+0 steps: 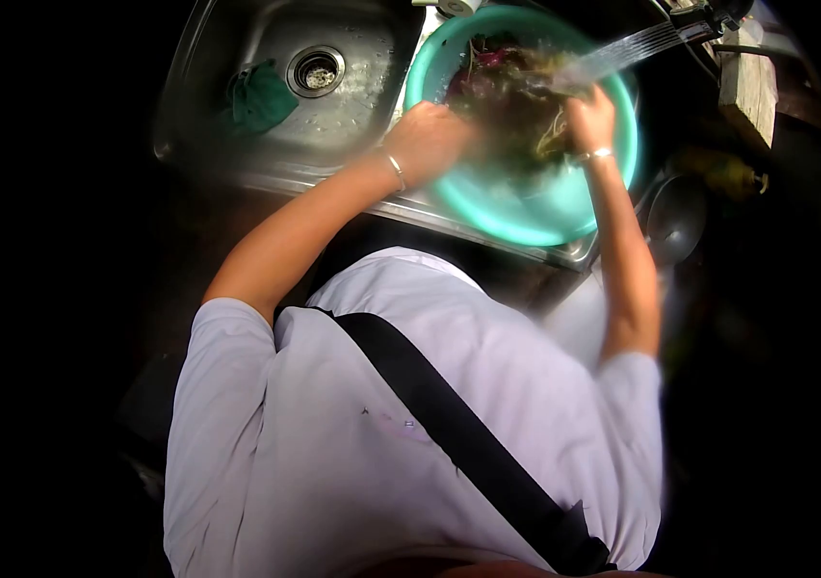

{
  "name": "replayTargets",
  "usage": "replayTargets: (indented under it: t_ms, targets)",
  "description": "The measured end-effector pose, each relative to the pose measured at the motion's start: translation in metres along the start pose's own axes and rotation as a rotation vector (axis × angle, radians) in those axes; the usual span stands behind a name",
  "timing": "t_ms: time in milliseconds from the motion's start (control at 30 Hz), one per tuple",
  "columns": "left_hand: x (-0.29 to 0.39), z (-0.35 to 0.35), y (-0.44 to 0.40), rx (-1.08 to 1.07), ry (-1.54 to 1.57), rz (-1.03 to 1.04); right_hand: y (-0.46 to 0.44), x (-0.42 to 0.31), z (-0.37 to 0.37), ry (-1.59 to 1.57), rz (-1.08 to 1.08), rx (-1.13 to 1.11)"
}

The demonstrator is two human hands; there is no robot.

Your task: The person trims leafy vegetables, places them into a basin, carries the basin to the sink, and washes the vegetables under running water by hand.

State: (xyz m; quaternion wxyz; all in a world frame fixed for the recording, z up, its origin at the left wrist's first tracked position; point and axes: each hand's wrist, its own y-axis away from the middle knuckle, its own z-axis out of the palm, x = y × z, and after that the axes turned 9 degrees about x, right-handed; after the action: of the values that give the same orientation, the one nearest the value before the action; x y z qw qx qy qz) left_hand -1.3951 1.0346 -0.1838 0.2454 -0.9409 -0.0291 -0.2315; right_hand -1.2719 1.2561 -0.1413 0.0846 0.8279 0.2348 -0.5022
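Purple-green leaves (pixel 507 101), between left hand (pixel 427 143) and right hand (pixel 591 120); likely soft, slippery; best scooped from beneath. Both grips: indeterminable.

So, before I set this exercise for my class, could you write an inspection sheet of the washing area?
Surface: stainless-steel sink unit, wet inside its bowl.
Job's things: round turquoise basin beside the sink bowl, holding green and reddish leafy vegetables; water spray from a black spray head reaches them.
Clutter: crumpled dark green cloth in the sink bowl; pale bits in the round metal drain.
Hands: left hand at the basin's side, right hand at the vegetables; grips unclear.
Cables: nothing seen for certain.
Surroundings: pale wooden block at right; edges too dark to judge.
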Motion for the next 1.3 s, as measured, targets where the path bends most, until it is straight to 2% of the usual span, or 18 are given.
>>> replayTargets:
  t_ms: [100,133,167,233,267,300,433,500,567,633,733,833,933,1033,1100,1167,1233,1300]
  targets:
    - [0.002,-0.008,0.001,-0.092,0.011,-0.058,0.012,-0.010,-0.024,-0.082,-0.006,-0.028]
    - [0.005,-0.012,0.000,-0.145,0.014,-0.091,0.009,0.005,-0.029,-0.020,-0.113,-0.078]
    - [0.008,-0.018,0.000,-0.099,0.042,-0.079,-0.004,0.042,-0.034,0.138,-0.207,-0.160]
    - [0.014,-0.027,0.002,-0.008,0.096,-0.056,0.013,0.030,-0.034,0.584,-0.385,-0.138]
    - [0.009,-0.025,0.006,0.171,0.077,0.035,0.018,0.039,-0.026,0.600,-0.332,-0.152]
    - [0.002,-0.027,0.011,0.223,0.015,-0.006,0.021,0.045,-0.012,0.584,-0.261,-0.139]
    - [-0.036,-0.072,0.040,0.351,-0.206,-0.275,0.063,0.019,0.040,0.895,-0.362,-0.268]
    - [-0.089,-0.083,0.067,0.164,-0.321,-0.498,0.059,0.020,0.054,1.061,-0.394,-0.268]
    - [-0.144,-0.090,0.092,-0.228,-0.419,-0.744,0.055,0.013,0.065,1.150,-0.401,-0.262]
    - [-0.170,-0.117,0.099,-0.412,-0.502,-0.881,0.054,0.014,0.082,1.085,-0.445,-0.193]
    - [-0.232,-0.131,0.128,-0.519,-0.575,-0.865,0.055,0.015,0.110,1.060,-0.461,-0.158]
    - [-0.287,-0.139,0.147,-0.644,-0.643,-0.695,0.053,0.009,0.140,1.035,-0.464,-0.106]
    - [-0.311,-0.151,0.150,-0.566,-0.553,-0.645,0.053,0.001,0.163,1.121,-0.417,-0.093]
    - [-0.309,-0.188,0.117,-0.307,-0.395,-0.677,0.050,-0.005,0.173,1.167,-0.373,-0.104]
    - [-0.327,-0.208,0.100,-0.084,-0.290,-0.601,0.052,-0.014,0.175,1.161,-0.367,-0.099]
    - [-0.330,-0.238,0.082,0.008,-0.350,-0.598,0.056,-0.020,0.181,1.153,-0.329,-0.114]
    - [-0.340,-0.265,0.064,0.121,-0.353,-0.459,0.054,-0.013,0.184,1.139,-0.334,-0.103]
    - [-0.309,-0.293,0.048,0.128,-0.645,-0.498,0.054,-0.009,0.184,1.179,-0.363,-0.091]
